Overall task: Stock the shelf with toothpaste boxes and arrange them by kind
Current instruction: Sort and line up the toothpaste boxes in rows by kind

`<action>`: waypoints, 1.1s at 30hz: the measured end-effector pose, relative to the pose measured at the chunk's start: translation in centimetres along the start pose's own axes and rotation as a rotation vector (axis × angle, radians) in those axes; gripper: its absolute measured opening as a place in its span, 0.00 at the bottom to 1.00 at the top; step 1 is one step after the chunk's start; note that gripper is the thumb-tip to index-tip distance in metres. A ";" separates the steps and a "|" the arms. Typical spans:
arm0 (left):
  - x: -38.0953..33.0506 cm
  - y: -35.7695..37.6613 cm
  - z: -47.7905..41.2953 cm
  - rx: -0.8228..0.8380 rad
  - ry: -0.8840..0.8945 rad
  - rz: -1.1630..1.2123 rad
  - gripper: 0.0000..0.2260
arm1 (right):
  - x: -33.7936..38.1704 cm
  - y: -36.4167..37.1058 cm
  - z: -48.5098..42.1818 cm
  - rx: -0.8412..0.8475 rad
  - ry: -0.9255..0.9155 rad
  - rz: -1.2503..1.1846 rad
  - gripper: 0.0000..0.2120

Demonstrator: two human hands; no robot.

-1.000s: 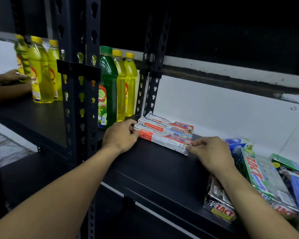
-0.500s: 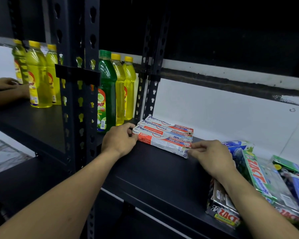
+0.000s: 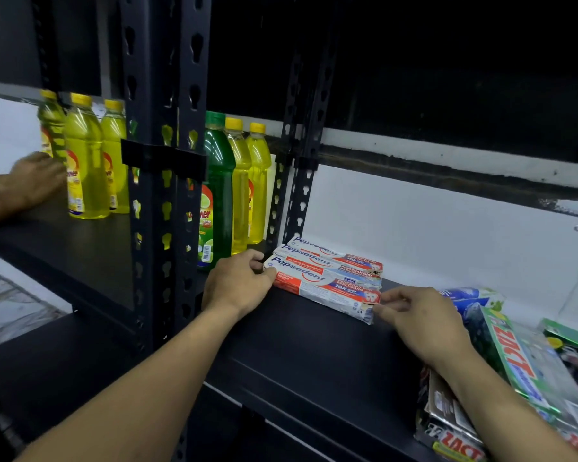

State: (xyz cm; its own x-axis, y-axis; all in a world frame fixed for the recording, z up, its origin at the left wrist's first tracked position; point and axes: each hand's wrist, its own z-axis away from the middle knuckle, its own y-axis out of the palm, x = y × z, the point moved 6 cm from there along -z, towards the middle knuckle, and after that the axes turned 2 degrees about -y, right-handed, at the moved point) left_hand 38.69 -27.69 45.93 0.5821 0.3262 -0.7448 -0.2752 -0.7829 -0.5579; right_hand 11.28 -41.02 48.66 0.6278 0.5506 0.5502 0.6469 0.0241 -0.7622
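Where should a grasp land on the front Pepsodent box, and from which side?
Front Pepsodent box: I'd take its short right end, from the right. It lies flat with its back long side against the next Pepsodent box, blocking a pinch across the width. Bare shelf lies beyond that end; the upright crowds the left.

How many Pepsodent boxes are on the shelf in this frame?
3, lying flat side by side on the shelf: front box, middle box, back box nearest the wall. More could be hidden underneath.
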 end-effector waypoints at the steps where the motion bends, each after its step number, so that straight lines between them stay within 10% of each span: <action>1: 0.0 0.0 0.0 0.002 -0.002 0.001 0.19 | 0.1 0.0 0.0 0.004 -0.010 0.012 0.04; 33: -0.1 0.1 -0.1 -0.052 0.081 -0.027 0.12 | 0.2 0.4 -0.1 0.002 -0.101 0.092 0.11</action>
State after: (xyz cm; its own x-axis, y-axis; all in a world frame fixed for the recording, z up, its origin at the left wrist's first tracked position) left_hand 38.67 -27.83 46.02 0.6495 0.3054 -0.6963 -0.2194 -0.8015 -0.5562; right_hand 11.70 -40.99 48.54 0.6376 0.6319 0.4407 0.5877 -0.0292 -0.8085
